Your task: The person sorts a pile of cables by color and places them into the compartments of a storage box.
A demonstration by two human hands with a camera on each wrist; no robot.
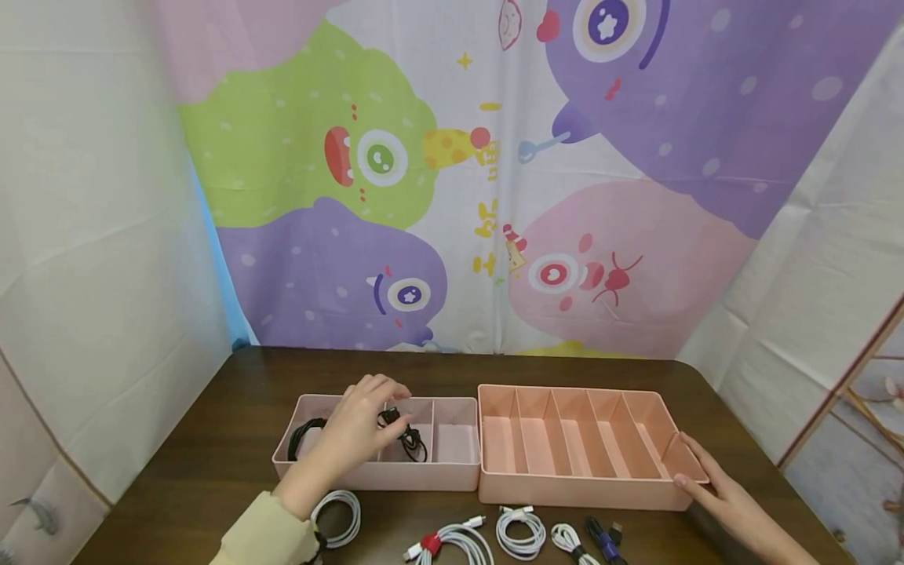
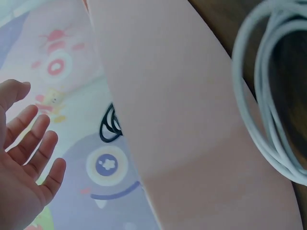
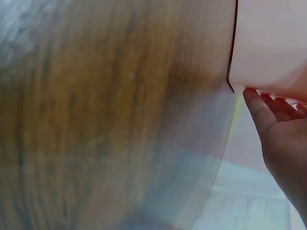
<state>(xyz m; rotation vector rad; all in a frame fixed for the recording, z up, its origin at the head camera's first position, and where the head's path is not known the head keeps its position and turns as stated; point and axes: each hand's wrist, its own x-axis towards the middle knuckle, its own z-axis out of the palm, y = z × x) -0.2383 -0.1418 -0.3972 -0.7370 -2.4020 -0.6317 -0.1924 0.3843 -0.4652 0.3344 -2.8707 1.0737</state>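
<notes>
Over the pale pink divided box (image 1: 452, 476), my left hand (image 1: 363, 420) hovers with its fingers apart and loosely bent. Near its thumb lies a bundled black cable (image 1: 411, 442) in a middle compartment. Another coiled black cable (image 1: 300, 439) sits in the leftmost compartment. The left wrist view shows the left palm and fingers (image 2: 36, 143) with nothing in them. My right hand (image 1: 727, 498) holds the right front corner of the peach divided box (image 1: 586, 492), thumb at the front rim and fingers along the end wall (image 3: 268, 43).
In front of the boxes lie a coiled white cable (image 1: 356, 518), a white cable with a red tie (image 1: 452, 541), another white coil (image 1: 521, 534), a small white bundle (image 1: 570, 541) and a dark cable with a purple tie (image 1: 603, 540). A cartoon curtain (image 1: 473, 314) hangs behind the table.
</notes>
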